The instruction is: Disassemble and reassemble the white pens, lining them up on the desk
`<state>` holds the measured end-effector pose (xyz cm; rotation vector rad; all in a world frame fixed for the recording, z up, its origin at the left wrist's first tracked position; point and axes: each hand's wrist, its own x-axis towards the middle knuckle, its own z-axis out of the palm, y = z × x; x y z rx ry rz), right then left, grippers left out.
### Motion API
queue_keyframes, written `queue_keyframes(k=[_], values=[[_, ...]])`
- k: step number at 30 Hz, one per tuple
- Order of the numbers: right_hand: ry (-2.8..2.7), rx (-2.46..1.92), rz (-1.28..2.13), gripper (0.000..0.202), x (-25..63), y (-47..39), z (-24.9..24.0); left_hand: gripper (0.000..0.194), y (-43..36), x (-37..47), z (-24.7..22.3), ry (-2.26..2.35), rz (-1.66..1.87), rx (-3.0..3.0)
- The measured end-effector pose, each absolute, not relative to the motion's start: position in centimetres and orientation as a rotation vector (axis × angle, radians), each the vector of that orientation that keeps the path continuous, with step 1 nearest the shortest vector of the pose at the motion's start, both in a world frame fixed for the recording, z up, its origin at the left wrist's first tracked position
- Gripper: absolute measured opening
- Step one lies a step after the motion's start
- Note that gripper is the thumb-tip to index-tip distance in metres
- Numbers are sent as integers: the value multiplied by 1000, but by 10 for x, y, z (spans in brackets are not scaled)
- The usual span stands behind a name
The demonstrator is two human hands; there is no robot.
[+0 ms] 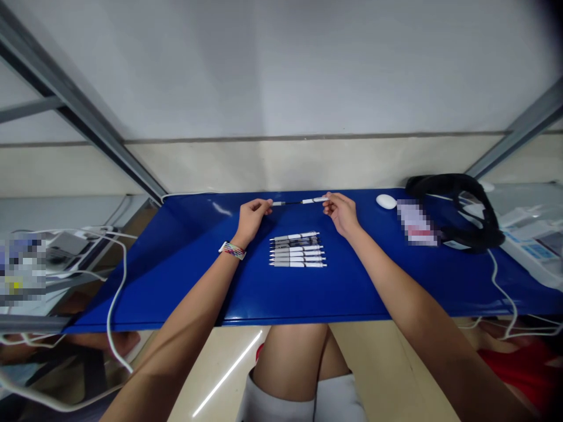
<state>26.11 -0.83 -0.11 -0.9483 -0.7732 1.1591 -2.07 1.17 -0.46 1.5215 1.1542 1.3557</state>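
Near the back of the blue table, my left hand (254,219) is closed on the grey front part (277,203) of a pen. My right hand (342,213) pinches the white pen barrel (313,200) at its far end. A thin dark refill (292,203) spans the gap between the two parts, in one line with them. Below, between my forearms, several assembled pens (297,254) lie side by side in a stack of rows, their tips pointing left. Most are white and grey; one or two look darker.
The blue table (352,293) has a white oval object (386,201), a blurred-out packet (416,223) and a black headset-like strap (457,211) on its right. White cables (118,293) hang at the left edge. Metal posts (88,108) flank the table; a wall stands behind.
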Motion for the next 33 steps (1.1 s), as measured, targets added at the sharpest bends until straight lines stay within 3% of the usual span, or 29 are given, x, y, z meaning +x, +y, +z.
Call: queue_keyframes(k=[33], values=[[-754,-965,1157,25,260,-10,1,44,11,-19,-3,1143,1353,1514]])
